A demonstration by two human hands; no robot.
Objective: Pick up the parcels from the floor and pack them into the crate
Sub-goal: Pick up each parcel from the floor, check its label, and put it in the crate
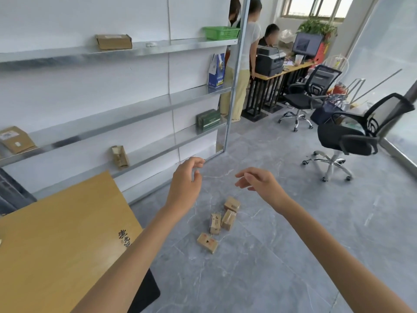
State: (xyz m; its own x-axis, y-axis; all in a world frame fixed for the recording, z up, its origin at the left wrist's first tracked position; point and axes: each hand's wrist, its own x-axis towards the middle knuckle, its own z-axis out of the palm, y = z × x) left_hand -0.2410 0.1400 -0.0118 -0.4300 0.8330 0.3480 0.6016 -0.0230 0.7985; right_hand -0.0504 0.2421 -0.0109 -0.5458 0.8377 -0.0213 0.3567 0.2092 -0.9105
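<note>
- Four small cardboard parcels [228, 219] lie clustered on the grey marbled floor tiles [270, 256].
- Left hand [185, 184] and right hand [259, 180] hover above them, empty, fingers loosely curled.
- Metal shelving [135, 114] stands on the left, office chairs [347, 136] on the right.

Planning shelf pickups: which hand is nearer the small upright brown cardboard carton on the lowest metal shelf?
Left. The left hand hangs just right of the small upright brown cardboard carton; the right hand is farther right, beyond the left hand.
</note>
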